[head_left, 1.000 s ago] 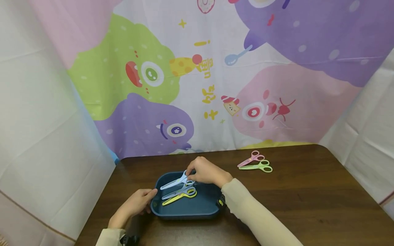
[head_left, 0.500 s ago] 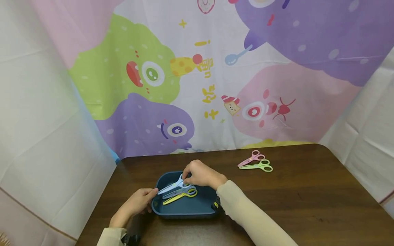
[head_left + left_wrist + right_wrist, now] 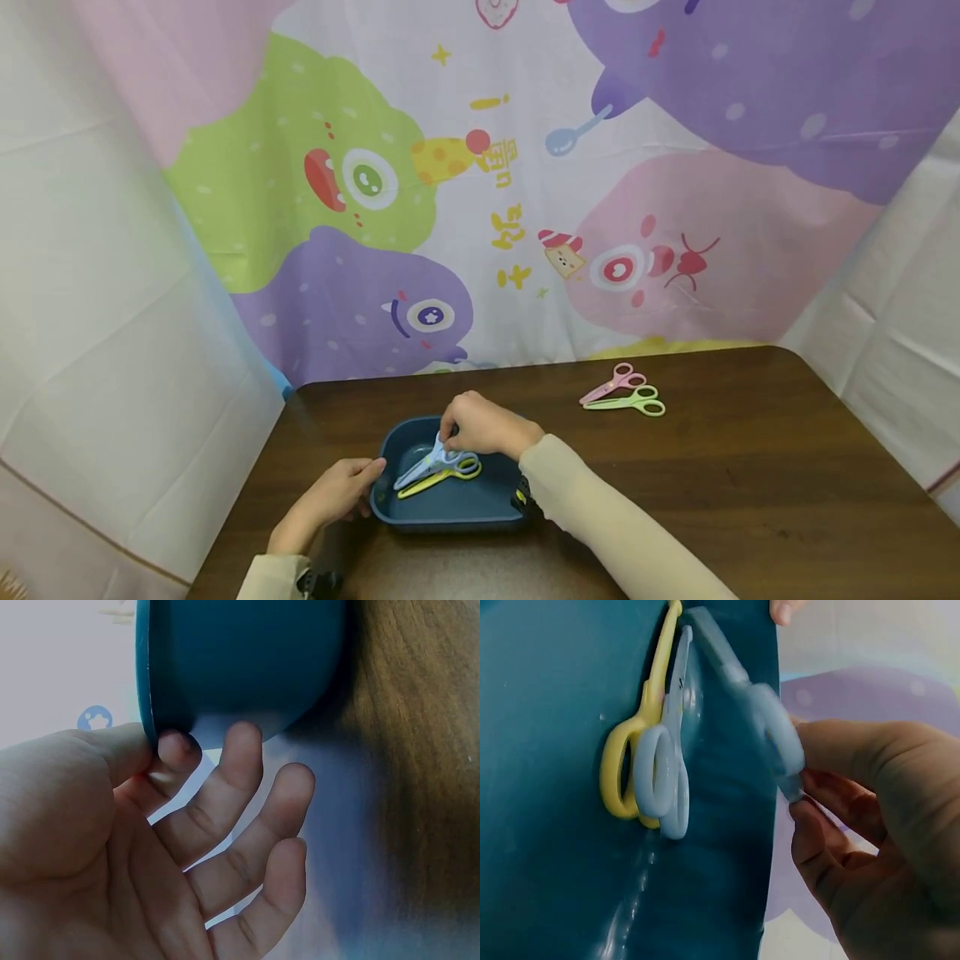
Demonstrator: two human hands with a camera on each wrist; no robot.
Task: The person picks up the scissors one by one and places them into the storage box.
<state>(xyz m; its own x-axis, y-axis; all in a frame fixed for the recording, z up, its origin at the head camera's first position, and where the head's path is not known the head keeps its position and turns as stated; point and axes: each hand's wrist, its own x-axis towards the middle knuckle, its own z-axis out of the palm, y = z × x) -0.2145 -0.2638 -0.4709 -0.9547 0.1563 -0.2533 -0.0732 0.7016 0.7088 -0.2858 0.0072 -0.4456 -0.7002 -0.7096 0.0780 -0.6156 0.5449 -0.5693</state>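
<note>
While the left hand (image 3: 333, 496) pinches the tray (image 3: 480, 504), the right hand (image 3: 483, 425) should gently lower its gripped light-blue scissors (image 3: 754, 697) beside the 2 pairs (image 3: 672, 712) inside.

Pinched light-blue scissors (image 3: 740, 681) slant over a dark-blue tray (image 3: 468, 504).

sleeves (image 3: 622, 521): plain cream | wrist devices (image 3: 322, 585): black (right one shows a yellow patch (image 3: 520, 497))
</note>
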